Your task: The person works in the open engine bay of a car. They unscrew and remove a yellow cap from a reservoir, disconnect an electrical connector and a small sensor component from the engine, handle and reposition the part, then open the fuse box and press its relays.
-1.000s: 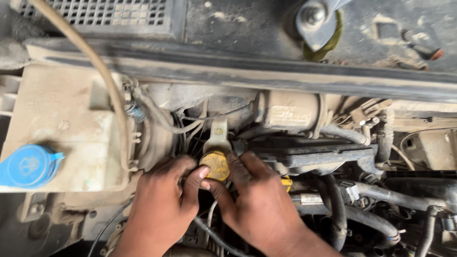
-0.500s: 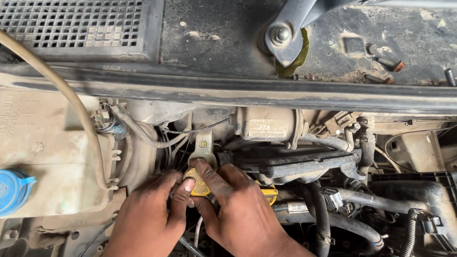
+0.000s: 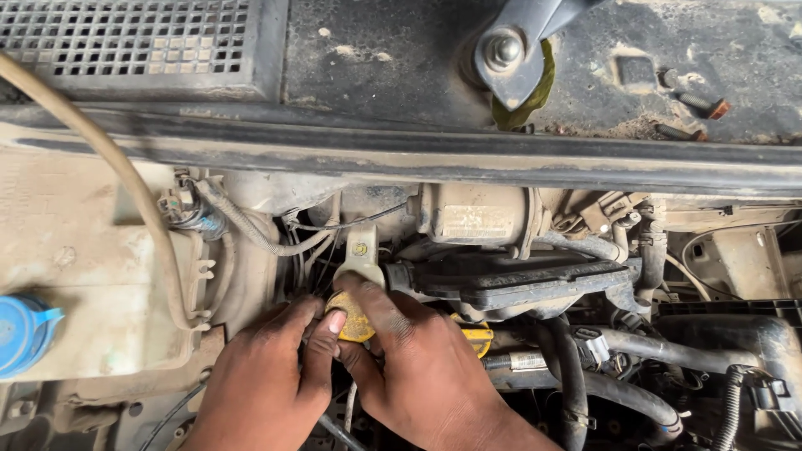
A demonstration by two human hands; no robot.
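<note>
**Both hands on the yellow cap, low in the engine bay**

I see a yellow cap (image 3: 354, 321), round, grimy and worn dull, partly hidden by fingers. It sits low in the middle of the engine bay, just below a pale metal bracket (image 3: 361, 255) and left of a black plastic housing (image 3: 518, 280). Its round face looks up toward my camera; I cannot make out a long axis.

My left hand (image 3: 267, 380) closes fingers and thumb against the cap's left edge. My right hand (image 3: 418, 367) curls over its top and right side, gripping it. A dusty fluid reservoir (image 3: 75, 284) with a blue cap (image 3: 25, 330) lies well to the left, and black hoses (image 3: 635, 392) run to the right.
</note>
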